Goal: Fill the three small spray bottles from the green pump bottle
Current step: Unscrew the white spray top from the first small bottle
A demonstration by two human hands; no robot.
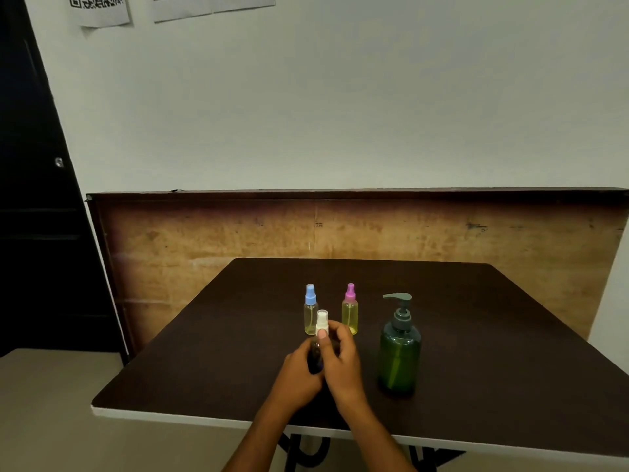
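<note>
Gripping the white-capped spray bottle (pixel 321 330) mid-table: left hand (pixel 299 367) wraps the body, right hand (pixel 342 361) pinches the collar — light, slick plastic; twist at the collar, don't squeeze.

Glossy translucent plastic green pump bottle (pixel 399 356); matt dark table (pixel 493 335)

Dark table (pixel 493 335), board (pixel 374 229), door (pixel 30 199).

three spray bottles (pixel 310 310) (pixel 350 310) (pixel 321 330), one pump bottle (pixel 399 349)
</note>
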